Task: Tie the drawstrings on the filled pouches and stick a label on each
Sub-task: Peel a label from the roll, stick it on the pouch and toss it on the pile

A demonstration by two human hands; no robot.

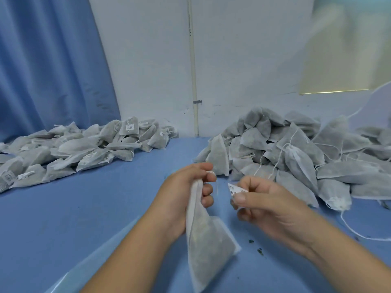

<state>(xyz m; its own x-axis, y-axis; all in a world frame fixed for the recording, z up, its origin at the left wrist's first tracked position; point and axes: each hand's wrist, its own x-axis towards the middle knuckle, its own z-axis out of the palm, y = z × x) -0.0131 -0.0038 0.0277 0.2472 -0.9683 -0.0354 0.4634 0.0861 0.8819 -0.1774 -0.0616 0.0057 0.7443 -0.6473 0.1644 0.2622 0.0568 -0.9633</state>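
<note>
My left hand grips the gathered neck of a grey filled pouch, which hangs down toward the blue table. A loop of white drawstring sits by its fingertips. My right hand, just to the right, pinches a small white printed label between thumb and fingers. The two hands are a short gap apart.
A heap of unlabelled pouches with loose strings lies at the right. A spread of labelled pouches lies at the back left. A white wall with a pipe and a blue curtain stand behind. Dark crumbs dot the table.
</note>
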